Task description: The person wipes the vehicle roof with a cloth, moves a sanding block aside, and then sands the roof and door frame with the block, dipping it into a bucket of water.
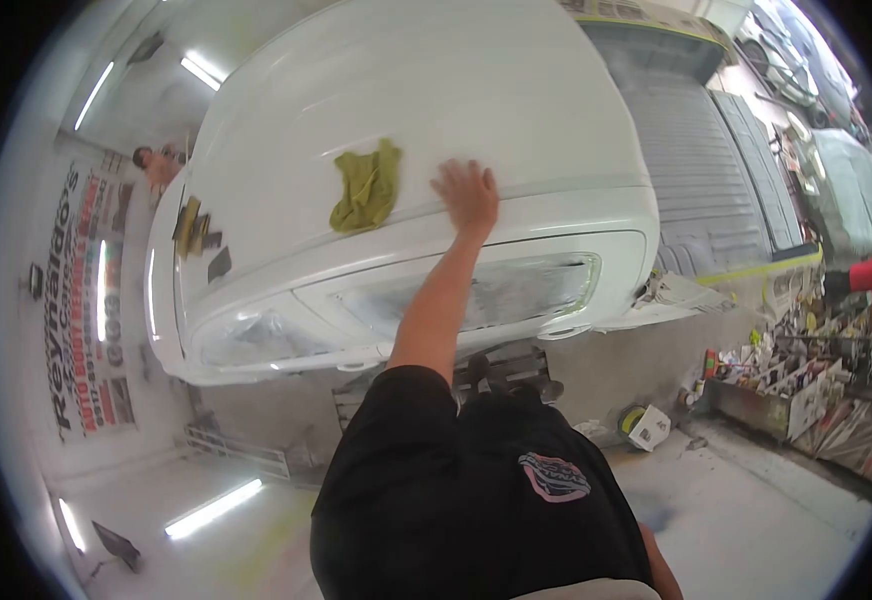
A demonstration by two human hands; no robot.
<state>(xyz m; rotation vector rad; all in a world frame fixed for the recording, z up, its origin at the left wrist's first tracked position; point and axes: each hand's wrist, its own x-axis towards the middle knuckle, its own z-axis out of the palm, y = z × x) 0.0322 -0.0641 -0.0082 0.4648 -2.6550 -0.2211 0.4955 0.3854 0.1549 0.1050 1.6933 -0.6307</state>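
Observation:
My left hand lies on the white roof of a pickup truck, its fingers spread and holding nothing. A crumpled olive-green cloth rests on the roof to the left of this hand, apart from it. Farther left are several brownish flat pieces and a dark grey piece, too small to identify. Below my forearm, the side windows have cloudy covering over them. Only part of my right arm shows at the lower right, and its hand is outside the picture.
The grey truck bed extends to the right. Another person is beyond the truck at left. A wooden slatted platform is by my feet. Crowded shelving stands at right, and a lettered banner hangs on the left wall.

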